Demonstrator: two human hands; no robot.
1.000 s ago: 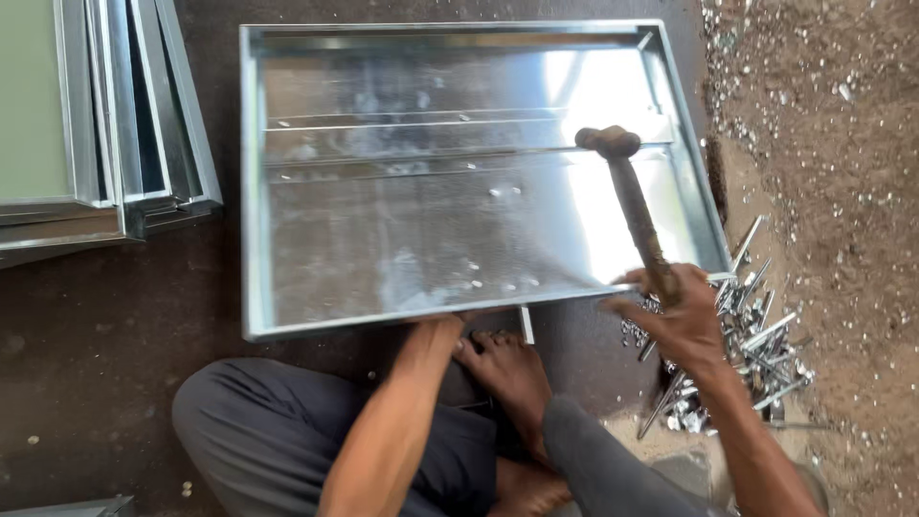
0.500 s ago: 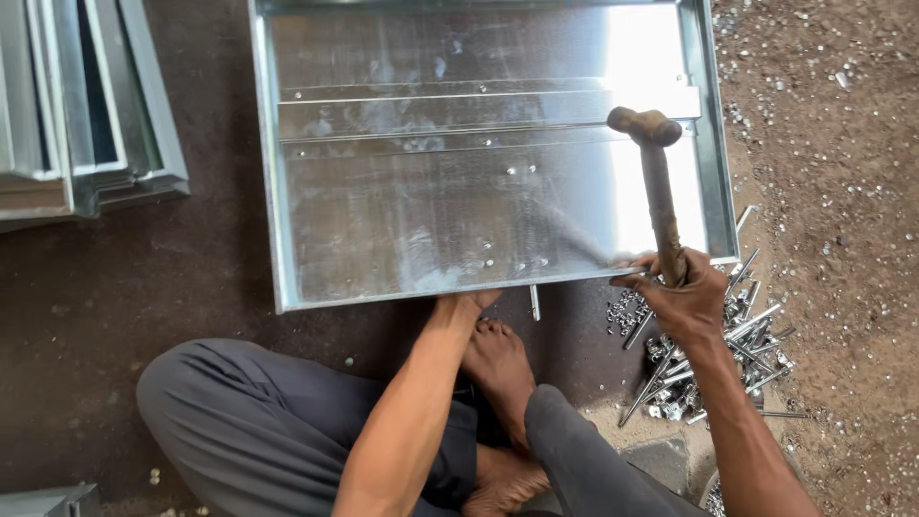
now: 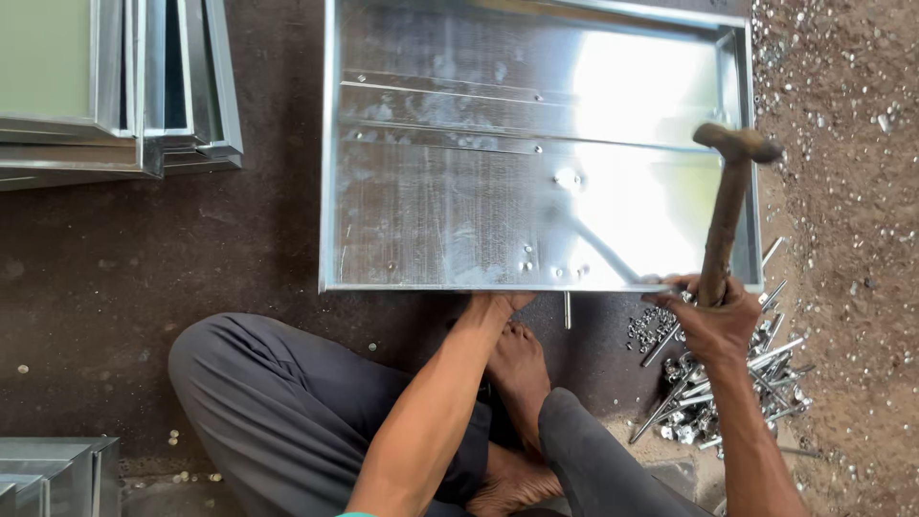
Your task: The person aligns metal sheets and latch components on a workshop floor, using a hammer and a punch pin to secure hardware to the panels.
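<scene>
Leftmost, a stack of sheet-metal trays (image 3: 115, 91) leans on the dark floor (image 3: 124, 278), well apart from the work. Moving right, the large galvanised tray (image 3: 450, 201) lies open side up before the seated person, its near rim just above the crossed legs and a bare foot (image 3: 517, 369). The left hand (image 3: 498, 302) reaches under that near rim; its fingers are hidden by the metal, so whether it grips or merely props the edge cannot be told. A single bolt (image 3: 567, 309) stands just beside it, below the rim. Further right, the right hand (image 3: 713, 321) is closed around the wooden shaft of a hammer (image 3: 728, 211), whose head is raised over the tray's right end, near the side wall. Beneath that hand lies a heap of bolts and nuts (image 3: 728, 383), and beyond it gritty ground (image 3: 842, 191).

A likely risk is that the hammer head comes down off target and dents the thin sheet, or glances off the rim toward the left hand, which sits close under the same edge. The foot is also near.
</scene>
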